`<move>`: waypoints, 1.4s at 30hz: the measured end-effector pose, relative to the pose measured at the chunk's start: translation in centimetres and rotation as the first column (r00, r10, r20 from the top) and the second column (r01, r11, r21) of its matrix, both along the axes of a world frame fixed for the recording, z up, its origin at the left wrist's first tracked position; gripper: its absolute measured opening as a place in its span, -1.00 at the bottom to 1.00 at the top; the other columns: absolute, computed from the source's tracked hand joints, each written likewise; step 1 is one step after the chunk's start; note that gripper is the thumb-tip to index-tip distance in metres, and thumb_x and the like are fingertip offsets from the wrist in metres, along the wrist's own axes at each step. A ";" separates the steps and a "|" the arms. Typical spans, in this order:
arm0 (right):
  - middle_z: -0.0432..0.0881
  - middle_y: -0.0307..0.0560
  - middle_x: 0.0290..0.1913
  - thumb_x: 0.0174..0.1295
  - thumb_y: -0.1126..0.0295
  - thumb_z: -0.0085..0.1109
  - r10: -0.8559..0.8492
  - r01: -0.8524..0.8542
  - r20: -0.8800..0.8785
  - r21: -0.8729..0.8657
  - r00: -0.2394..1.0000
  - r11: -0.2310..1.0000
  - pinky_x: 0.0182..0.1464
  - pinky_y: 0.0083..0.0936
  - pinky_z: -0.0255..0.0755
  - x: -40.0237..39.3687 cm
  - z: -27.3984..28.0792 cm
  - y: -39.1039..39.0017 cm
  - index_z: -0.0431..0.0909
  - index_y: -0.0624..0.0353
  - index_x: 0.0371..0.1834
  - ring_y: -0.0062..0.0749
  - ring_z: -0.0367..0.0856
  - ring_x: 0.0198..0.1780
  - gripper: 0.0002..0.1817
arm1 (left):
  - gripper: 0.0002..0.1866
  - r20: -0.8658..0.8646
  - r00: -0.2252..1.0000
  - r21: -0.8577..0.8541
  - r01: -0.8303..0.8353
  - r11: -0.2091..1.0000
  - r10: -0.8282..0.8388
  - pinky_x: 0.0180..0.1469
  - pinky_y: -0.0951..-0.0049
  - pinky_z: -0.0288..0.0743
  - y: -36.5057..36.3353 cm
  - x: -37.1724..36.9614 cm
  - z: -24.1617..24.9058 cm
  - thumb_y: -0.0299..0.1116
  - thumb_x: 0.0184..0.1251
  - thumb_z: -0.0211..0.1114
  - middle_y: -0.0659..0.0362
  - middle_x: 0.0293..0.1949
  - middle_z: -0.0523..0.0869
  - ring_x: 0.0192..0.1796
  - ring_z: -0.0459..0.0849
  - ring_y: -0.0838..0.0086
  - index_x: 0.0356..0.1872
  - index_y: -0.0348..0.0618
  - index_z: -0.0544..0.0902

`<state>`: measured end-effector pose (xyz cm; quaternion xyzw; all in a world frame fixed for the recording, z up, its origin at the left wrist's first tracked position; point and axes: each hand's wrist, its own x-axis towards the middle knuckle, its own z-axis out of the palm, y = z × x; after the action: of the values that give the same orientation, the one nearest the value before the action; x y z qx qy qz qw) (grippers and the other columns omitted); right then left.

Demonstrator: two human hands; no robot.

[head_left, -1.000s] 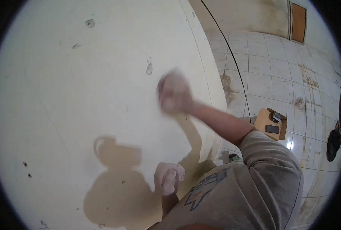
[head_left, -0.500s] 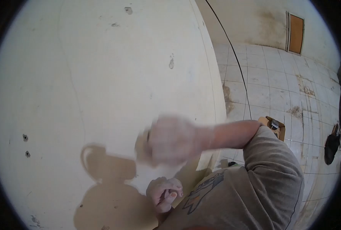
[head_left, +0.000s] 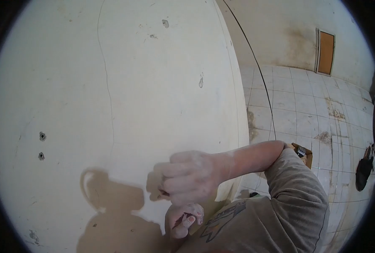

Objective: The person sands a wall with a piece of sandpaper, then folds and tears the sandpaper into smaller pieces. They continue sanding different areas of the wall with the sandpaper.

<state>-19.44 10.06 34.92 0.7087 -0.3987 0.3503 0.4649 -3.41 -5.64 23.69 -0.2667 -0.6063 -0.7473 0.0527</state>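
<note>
Dusty with pale powder, my right hand (head_left: 189, 177) is closed close to the cream wall (head_left: 145, 92), knuckles toward the camera. A small dark edge shows beneath its fingers, too little to make out. Just below it my left hand (head_left: 184, 220) is curled, also dusty, near my shirt, with its thumb bent over the fingers; what it holds, if anything, is hidden. The wall carries chipped spots, a thin crack and two dark holes (head_left: 42, 136) at the left.
A black cable (head_left: 261, 76) hangs down at the right, over the white tiled floor (head_left: 284, 99). An open cardboard box (head_left: 307, 158) stands beyond my elbow. A black object (head_left: 364, 173) lies farther right. An orange-brown panel (head_left: 326, 54) is set in the far wall.
My right hand, blurred before, is now sharp and lower, close above my left hand. The view has shifted, so the wall marks sit farther right.
</note>
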 end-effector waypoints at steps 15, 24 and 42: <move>0.59 -0.11 -0.51 -0.03 0.54 0.31 0.010 -0.005 0.023 -0.190 1.000 0.982 -0.49 -0.41 0.42 -3.7 3.0 -1.3 0.43 0.04 -0.66 -0.30 0.58 -0.51 -0.77 | -0.83 0.034 0.999 0.108 0.023 0.994 -0.027 -0.27 0.38 0.46 0.5 -0.8 -0.2 -0.43 0.50 0.19 0.03 -0.36 0.66 -0.42 0.58 0.37 -0.15 -0.38 0.61; 0.53 -0.10 -0.61 -0.03 0.78 -0.13 0.238 0.247 0.718 -0.500 0.654 0.830 -0.55 -0.55 0.37 -20.4 7.4 4.8 0.39 0.31 -0.69 -0.54 0.53 -0.55 -0.80 | -0.88 0.067 0.997 0.108 0.039 0.993 -0.047 -0.23 0.40 0.46 1.2 0.3 0.0 -0.51 0.46 0.19 0.04 -0.33 0.64 -0.35 0.58 0.38 -0.15 -0.38 0.62; 0.49 -0.09 -0.66 -0.12 0.70 -0.05 0.140 0.253 0.648 -0.474 0.749 0.843 -0.44 -0.51 0.46 -19.3 9.1 2.3 0.42 0.24 -0.73 -0.43 0.54 -0.58 -0.84 | -0.81 0.163 0.986 0.023 0.022 1.000 -0.025 -0.29 0.30 0.42 1.0 0.1 -0.6 -0.49 0.47 0.08 0.01 -0.43 0.62 -0.39 0.54 0.32 -0.12 -0.41 0.61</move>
<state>-38.78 12.34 43.97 0.3672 -0.4449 0.6592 0.4824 -3.28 -4.68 23.06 -0.2110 -0.5976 -0.7736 -0.0033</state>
